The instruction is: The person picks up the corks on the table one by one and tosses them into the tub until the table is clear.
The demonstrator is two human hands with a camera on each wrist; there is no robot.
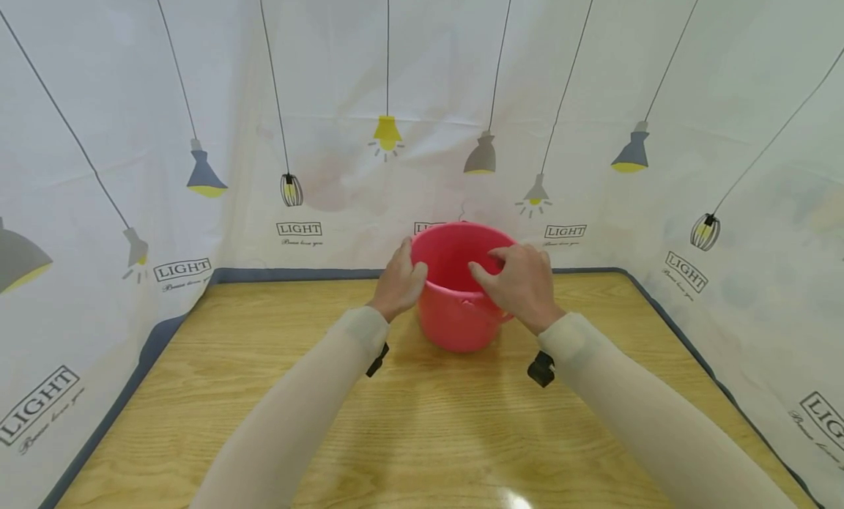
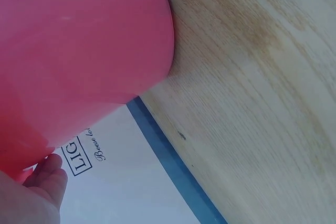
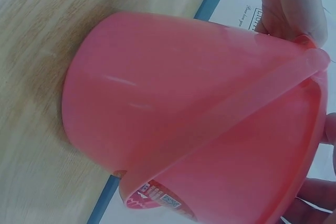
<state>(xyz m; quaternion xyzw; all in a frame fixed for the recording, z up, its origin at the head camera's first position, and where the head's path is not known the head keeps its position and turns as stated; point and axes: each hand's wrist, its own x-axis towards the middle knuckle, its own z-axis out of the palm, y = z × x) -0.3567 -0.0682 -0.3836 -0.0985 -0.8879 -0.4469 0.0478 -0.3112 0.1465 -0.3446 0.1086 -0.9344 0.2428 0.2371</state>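
A pink bucket [image 1: 459, 322] stands upright on the wooden table, its open top tilted into view. At the left side of its rim, my left hand [image 1: 400, 282] holds on with the thumb toward the front; its fingers [image 2: 48, 179] curl by the rim in the left wrist view. My right hand [image 1: 524, 285] grips the right side of the rim, thumb and fingers reaching over the opening. Along the bucket's outer side hangs its pink handle [image 3: 226, 124], untouched by either hand. A printed label [image 3: 167, 199] shows beneath the handle in the right wrist view.
The wooden table [image 1: 277, 392] carries the bucket near its back edge. White curtains [image 1: 343, 62] printed with hanging lamps enclose the back and both sides, with a blue border [image 1: 297, 275] along the table edge. Black wrist devices [image 1: 541, 369] sit under the sleeves.
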